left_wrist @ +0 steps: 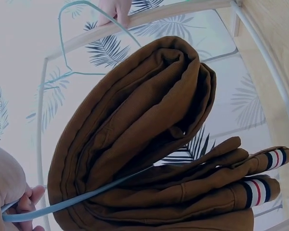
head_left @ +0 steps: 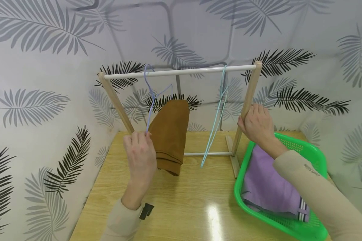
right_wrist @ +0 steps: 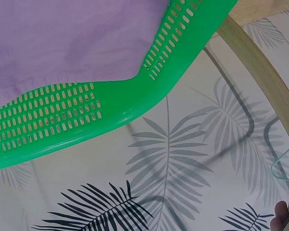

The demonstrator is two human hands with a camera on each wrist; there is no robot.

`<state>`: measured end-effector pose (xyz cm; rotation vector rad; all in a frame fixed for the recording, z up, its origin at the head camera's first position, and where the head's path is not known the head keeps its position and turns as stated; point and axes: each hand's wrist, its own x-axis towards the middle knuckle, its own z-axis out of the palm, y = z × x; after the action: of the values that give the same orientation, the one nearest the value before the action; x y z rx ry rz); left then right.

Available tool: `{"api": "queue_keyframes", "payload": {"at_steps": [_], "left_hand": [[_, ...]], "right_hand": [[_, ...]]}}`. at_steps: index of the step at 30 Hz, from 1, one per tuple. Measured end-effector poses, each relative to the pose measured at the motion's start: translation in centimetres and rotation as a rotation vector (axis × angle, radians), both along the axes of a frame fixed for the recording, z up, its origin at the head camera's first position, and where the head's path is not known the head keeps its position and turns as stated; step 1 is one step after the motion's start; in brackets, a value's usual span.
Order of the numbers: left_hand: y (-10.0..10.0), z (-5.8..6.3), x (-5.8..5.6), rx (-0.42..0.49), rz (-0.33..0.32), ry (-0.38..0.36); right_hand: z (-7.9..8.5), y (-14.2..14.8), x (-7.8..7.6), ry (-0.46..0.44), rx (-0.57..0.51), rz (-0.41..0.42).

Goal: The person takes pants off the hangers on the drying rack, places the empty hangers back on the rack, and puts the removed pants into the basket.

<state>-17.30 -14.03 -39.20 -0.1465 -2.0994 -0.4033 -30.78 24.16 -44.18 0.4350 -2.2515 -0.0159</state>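
Head view: brown garment [head_left: 170, 130] drapes the left hanger [head_left: 153, 98], which the left hand [head_left: 140, 152] pinches, while the right hand [head_left: 257, 122] grips the rack post [head_left: 250, 90]; bare teal hanger [head_left: 214, 122] and lilac garment [head_left: 268, 184] in the right basket [head_left: 322, 160] seemingly remain.

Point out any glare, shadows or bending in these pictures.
Head view: white glare on the table; left wrist view: deep shadow in the folds of the cloth, rail bowed, probably by the lens; right wrist view: post likewise bowed, right hand dark in the corner.
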Motion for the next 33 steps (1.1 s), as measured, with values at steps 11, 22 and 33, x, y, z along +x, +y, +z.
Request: {"api": "queue_keyframes", "payload": {"at_steps": [11,22,33], "left_hand": [[0.2,0.4,1.2,0.024,-0.046,0.033],[0.1,0.3,2.3,0.0,-0.068,0.065],[-0.4,-1.1,2.7,-0.025,-0.096,0.09]], "right_hand": [[0.1,-0.1,0.1,0.0,0.007,-0.01],[0.0,-0.1,0.1,-0.011,0.012,-0.019],[0.1,-0.1,0.1,-0.026,0.001,-0.022]]}}
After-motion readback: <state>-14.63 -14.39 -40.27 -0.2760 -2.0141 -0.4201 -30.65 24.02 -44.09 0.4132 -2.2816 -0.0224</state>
